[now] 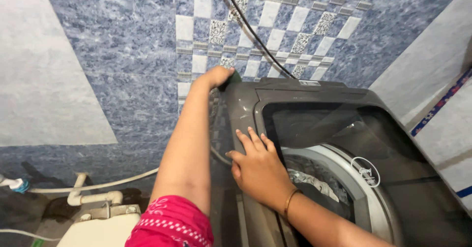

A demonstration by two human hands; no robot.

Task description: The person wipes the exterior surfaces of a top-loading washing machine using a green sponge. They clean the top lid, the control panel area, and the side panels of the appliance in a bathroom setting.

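My left hand point(216, 76) grips a green sponge point(233, 78) at the far left corner of the washer point(246, 109). My right hand point(255, 166) lies flat, fingers spread, on the lid's left edge. I should press firmly and wipe along the corner.

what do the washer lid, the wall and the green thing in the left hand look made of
Washer lid: looks like tinted glass or clear plastic, glossy, with reflections and the drum visible through it. Wall: glazed ceramic tile, by its grout lines and sheen. Green thing in the left hand: probably a scrub pad; mostly hidden.
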